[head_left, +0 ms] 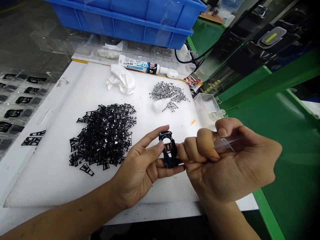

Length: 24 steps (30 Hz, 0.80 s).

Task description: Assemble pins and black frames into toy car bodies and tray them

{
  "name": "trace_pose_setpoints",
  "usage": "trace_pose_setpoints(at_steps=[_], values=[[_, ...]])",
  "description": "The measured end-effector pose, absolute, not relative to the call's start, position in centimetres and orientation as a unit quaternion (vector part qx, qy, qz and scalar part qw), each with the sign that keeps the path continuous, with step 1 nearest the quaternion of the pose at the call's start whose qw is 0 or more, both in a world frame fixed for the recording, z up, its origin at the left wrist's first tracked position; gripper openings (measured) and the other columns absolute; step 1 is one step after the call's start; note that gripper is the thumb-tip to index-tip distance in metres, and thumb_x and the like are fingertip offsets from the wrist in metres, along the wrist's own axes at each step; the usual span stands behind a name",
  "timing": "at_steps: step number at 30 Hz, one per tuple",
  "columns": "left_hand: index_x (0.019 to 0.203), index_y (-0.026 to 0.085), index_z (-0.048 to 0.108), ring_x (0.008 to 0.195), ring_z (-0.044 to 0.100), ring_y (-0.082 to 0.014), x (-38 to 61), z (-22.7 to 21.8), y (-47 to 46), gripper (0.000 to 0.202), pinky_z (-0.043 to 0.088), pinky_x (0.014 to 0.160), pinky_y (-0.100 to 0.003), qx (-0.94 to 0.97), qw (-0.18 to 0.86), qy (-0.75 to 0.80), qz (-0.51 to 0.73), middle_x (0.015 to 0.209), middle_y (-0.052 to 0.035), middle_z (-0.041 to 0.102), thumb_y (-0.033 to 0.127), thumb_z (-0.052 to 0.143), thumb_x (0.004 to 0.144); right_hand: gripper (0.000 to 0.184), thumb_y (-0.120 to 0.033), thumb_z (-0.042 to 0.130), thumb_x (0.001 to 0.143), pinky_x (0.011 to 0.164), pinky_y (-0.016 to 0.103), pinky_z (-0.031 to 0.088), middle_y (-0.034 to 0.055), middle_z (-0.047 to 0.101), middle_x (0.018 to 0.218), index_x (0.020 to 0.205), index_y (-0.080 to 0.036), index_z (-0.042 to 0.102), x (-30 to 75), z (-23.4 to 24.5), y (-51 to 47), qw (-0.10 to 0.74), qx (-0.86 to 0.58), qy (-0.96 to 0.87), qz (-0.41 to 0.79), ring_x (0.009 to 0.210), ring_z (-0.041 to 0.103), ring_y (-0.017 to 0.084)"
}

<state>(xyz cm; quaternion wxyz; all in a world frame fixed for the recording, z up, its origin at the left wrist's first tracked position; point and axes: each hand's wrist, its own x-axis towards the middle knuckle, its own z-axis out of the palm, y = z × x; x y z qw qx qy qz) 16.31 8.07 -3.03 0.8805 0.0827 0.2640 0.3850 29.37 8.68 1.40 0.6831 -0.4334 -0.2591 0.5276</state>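
Observation:
My left hand (142,163) is closed on a small glossy dark frame part (170,150) with a round opening near its top, pinched between thumb and fingers. In my closed right hand (225,163) is a clear plastic syringe (226,145), mostly covered by the fingers. Its tip is hidden. The right fingers are right beside the frame part's edge; whether they touch it I cannot tell. To the left of my hands lies a large pile of black slotted pieces (105,136) on the white board (57,110).
Small silver pins (167,91) lie heaped with a white scoop-like piece (160,105). Behind are crumpled tissue (121,80), a glue tube (140,65) and a blue bin (125,20). A clear box (207,106) and green machine frame (282,133) stand right; trays of black parts (15,113) left.

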Motion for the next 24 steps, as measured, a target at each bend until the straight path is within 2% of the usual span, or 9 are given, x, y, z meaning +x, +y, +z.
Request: trace_pose_setpoints(at_steps=[10, 21, 24], values=[[0.136, 0.026, 0.055, 0.086, 0.075, -0.0175, 16.27, -2.9, 8.12, 0.041, 0.059, 0.091, -0.044, 0.083, 0.884, 0.26, 0.38, 0.099, -0.0057, 0.072, 0.014, 0.053, 0.097, 0.029, -0.038, 0.034, 0.088, 0.033, 0.024, 0.027, -0.0057, 0.02, 0.042, 0.065, -0.023, 0.045, 29.3, 1.35, 8.59, 0.692, -0.446, -0.256, 0.507, 0.035, 0.014, 0.01], [0.135, 0.026, 0.056, 0.086, 0.075, -0.0184, 16.33, -3.06, 8.01, 0.04, 0.059, 0.091, -0.045, 0.085, 0.882, 0.258, 0.386, 0.099, -0.0062, 0.073, 0.016, 0.055, 0.097, 0.028, -0.038, 0.039, 0.088, 0.033, 0.022, 0.024, -0.0064, 0.018, 0.044, 0.065, -0.023, 0.044, 29.14, 1.21, 8.42, 0.695, -0.445, -0.263, 0.5, 0.035, 0.013, 0.008], [0.135, 0.026, 0.056, 0.086, 0.075, -0.0183, 16.42, -3.06, 7.98, 0.04, 0.058, 0.091, -0.046, 0.089, 0.881, 0.258, 0.387, 0.099, -0.0061, 0.073, 0.016, 0.055, 0.097, 0.03, -0.037, 0.036, 0.092, 0.035, 0.024, 0.027, -0.0057, 0.02, 0.043, 0.067, -0.023, 0.045, 29.46, 1.4, 8.08, 0.685, -0.444, -0.293, 0.499, 0.035, 0.017, 0.01]])
